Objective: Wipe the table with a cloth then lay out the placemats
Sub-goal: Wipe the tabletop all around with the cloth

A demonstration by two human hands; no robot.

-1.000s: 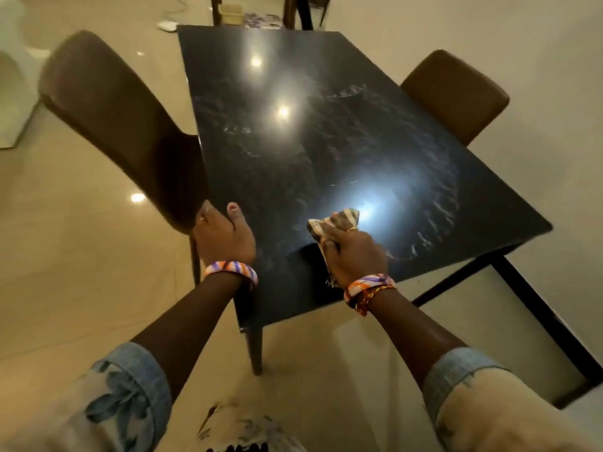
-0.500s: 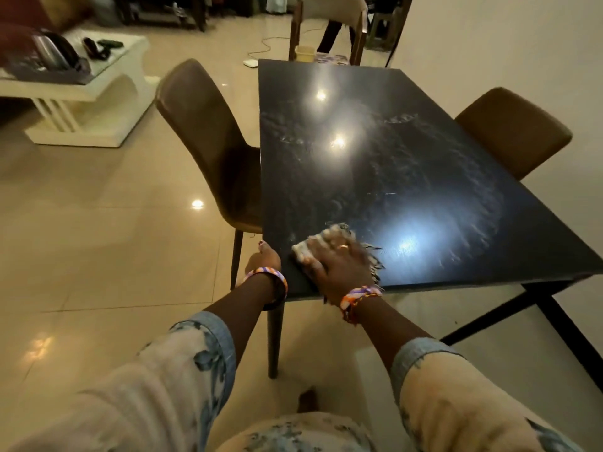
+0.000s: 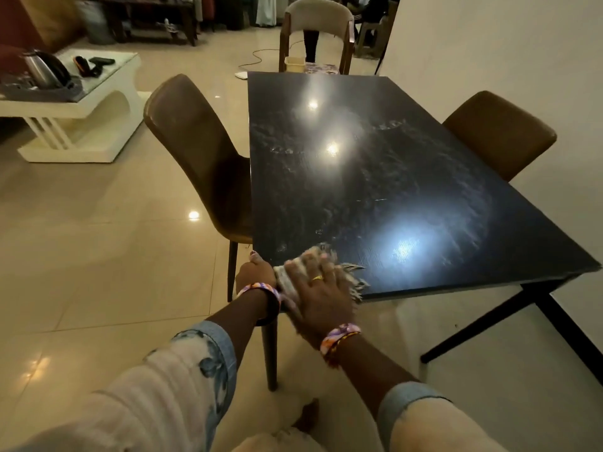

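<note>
A long black glossy table [image 3: 375, 177] stretches away from me, streaked with wet wipe marks. At its near left corner my right hand [image 3: 321, 288] presses flat on a pale fringed cloth [image 3: 315, 256], fingers spread over it. My left hand [image 3: 256, 272] grips the table's near left corner edge just beside the cloth. A patterned placemat [image 3: 318, 67] lies on the far chair beyond the table's end, next to a small yellow tub [image 3: 294, 63].
A brown chair [image 3: 195, 151] stands tucked at the table's left side, another brown chair [image 3: 499, 135] at the right against the wall. A cream-backed chair [image 3: 318, 21] stands at the far end. A white low table [image 3: 75, 102] with a kettle stands at left.
My right hand has slid the cloth leftward and toward me to the table's near left corner. My head has lifted, bringing the far chair and the room into view.
</note>
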